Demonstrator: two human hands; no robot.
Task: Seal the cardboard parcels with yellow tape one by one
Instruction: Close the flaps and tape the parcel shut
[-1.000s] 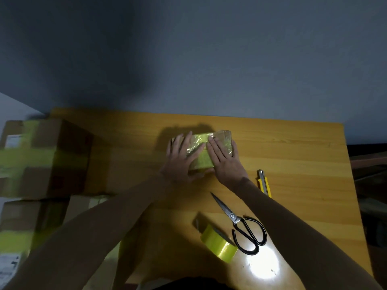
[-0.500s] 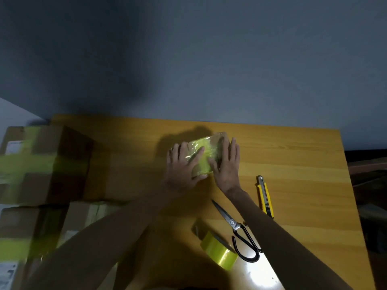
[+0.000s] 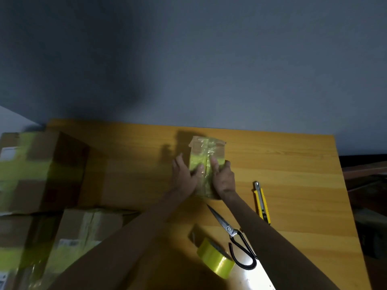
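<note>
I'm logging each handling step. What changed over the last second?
The parcel was turned about a quarter turn: its long side lay across the table, now it points away from the person. The left hand and right hand went from pressing flat on top to holding its near end by the sides. The tape roll, scissors, knife and taped boxes stayed put.

Wooden table (image 3: 293, 164) bears parcel (image 3: 206, 147), scissors (image 3: 230, 230), utility knife (image 3: 261, 203), tape roll (image 3: 215, 261).
</note>
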